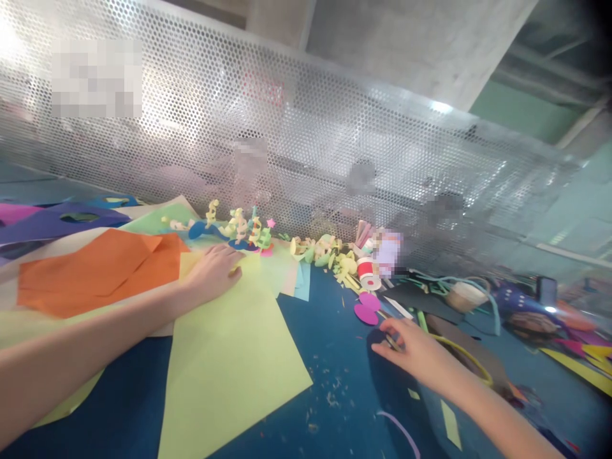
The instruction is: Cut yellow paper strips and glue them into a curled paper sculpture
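A deep blue surface (pixel 335 357) fills the lower view, dusted with small paper scraps and shavings. Behind it runs a perforated metal screen (pixel 306 146), silvery and full of round holes, with blurred shapes showing through. Above the screen are grey concrete beams and a pale green wall.

The left hand (pixel 210 274) lies palm down on a large yellow-green paper sheet (pixel 229 370), its grip spread flat with the fingers pressing the far edge of the sheet. That sheet is smooth, matte and rectangular, lying at a slant near the middle of the surface. Just left of the hand lies folded orange paper (pixel 95 271) with sharp creases, and beyond it purple paper (pixel 57 220) with an oval hole cut out.

The right hand (pixel 414 350) rests over a dark sheet (pixel 454 344), fingers loosely spread; a thin stick-like thing seems to lie under the fingertips, but whether they pinch it cannot be told. Just beyond the fingertips are 2 magenta paper ovals (pixel 367 308), flat and overlapping. Behind those stands a small red and white cup (pixel 368 273).

Along the foot of the screen sits a row of curled paper strips (pixel 239 229) in yellow, green and blue, springy and coiled. To the far right lies a heap of mixed scraps, too blurred to tell apart.
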Demonstrator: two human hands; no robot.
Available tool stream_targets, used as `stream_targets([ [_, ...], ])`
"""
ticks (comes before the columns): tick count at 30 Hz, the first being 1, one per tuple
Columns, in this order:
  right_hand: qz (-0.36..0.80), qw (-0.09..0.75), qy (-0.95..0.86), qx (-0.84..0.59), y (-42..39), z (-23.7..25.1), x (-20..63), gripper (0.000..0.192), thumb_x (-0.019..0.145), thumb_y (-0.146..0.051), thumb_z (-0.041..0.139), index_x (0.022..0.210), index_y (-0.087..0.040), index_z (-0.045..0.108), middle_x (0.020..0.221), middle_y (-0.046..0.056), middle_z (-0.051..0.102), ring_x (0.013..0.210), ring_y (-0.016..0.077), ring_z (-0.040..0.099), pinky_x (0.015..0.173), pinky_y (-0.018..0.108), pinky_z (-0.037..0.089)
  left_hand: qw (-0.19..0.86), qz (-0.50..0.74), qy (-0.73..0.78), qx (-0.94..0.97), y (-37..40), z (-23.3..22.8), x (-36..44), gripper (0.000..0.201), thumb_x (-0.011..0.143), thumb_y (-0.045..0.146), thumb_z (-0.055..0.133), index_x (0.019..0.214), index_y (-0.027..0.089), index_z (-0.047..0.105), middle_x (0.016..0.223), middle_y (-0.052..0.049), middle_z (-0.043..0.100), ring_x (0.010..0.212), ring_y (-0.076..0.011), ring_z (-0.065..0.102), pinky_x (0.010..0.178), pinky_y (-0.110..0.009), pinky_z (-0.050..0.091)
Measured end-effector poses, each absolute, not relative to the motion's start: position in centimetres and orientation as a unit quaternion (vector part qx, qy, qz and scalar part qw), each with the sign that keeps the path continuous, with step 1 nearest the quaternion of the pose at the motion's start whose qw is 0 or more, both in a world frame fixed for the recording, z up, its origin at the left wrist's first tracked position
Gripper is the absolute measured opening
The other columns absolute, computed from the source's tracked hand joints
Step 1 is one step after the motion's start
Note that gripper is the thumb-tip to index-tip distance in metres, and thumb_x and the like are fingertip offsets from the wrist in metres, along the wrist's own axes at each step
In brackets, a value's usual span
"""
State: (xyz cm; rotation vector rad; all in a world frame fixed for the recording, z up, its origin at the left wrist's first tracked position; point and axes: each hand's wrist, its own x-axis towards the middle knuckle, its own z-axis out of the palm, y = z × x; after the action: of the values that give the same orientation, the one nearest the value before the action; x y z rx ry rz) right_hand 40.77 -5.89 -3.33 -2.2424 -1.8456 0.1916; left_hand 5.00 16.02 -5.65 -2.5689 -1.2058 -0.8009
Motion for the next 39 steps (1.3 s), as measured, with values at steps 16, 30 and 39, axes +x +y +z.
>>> stream_targets([
  [16, 0.151, 0.119, -0.630, -0.753, -3.2, -0.8, 42.0, 0.008, 0.068, -0.020, 0.051, 0.072, -0.018, 0.057, 0.067, 0.004, 0.065, 0.061, 0.0172, 0.061, 0.059, 0.026, 0.045, 0.086, -0.265, -0.406, -0.870, 15.9, -5.5, 4.8, 0.032, 0.075, 0.022, 0.043, 0.102, 0.014, 0.059, 0.103, -0.009, 0.060, 0.100, -0.0233, 0.050, 0.092, -0.034, 0.033],
  [30, -0.079, 0.319, -0.659, -0.677, 7.0, -2.4, 39.2, 0.026, 0.077, -0.021, 0.046, 0.095, -0.012, 0.063, 0.109, 0.014, 0.059, 0.107, 0.0259, 0.051, 0.094, 0.042, 0.035, 0.078, -0.277, -0.406, -0.868, 15.3, -5.3, 4.7, 0.031, 0.076, 0.022, 0.044, 0.101, 0.012, 0.060, 0.103, -0.012, 0.061, 0.100, -0.0251, 0.051, 0.091, -0.035, 0.034],
  [39, 0.175, 0.305, -0.683, -0.640, 2.2, -0.7, 33.5, 0.027, 0.080, -0.036, 0.051, 0.100, -0.020, 0.060, 0.097, 0.006, 0.065, 0.089, 0.0180, 0.062, 0.081, 0.031, 0.048, 0.045, -0.329, -0.429, -0.840, 16.2, -2.7, 4.6, 0.033, 0.082, 0.027, 0.037, 0.100, 0.013, 0.061, 0.100, -0.010, 0.063, 0.094, -0.0226, 0.056, 0.083, -0.030, 0.040],
])
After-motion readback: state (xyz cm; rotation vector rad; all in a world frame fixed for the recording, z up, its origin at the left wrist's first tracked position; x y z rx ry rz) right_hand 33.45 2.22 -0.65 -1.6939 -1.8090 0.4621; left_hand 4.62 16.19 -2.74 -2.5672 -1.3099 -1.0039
